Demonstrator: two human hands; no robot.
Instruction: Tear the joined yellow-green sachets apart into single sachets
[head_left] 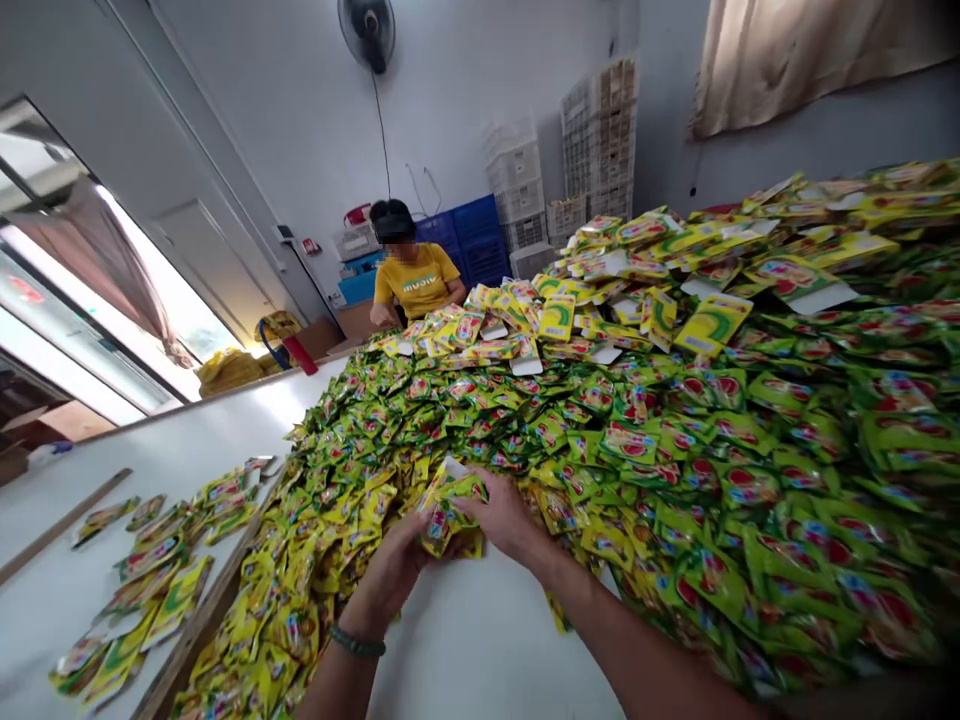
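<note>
In front of me, my left hand is wrapped around the lower left side of a small printed carton whose white flap points up. My right hand pinches a green sachet at the carton's upper right. Fingers hide part of both, so I cannot tell how far the sachet is inside. Yellow sachets lie heaped around my left hand. Green sachets form a large pile beyond and to the right of my right hand.
Open yellow cartons top the pile. A wooden strip separates it from filled-looking cartons on the white table. Across it sits a person in a yellow shirt. Stacked crates stand by the wall.
</note>
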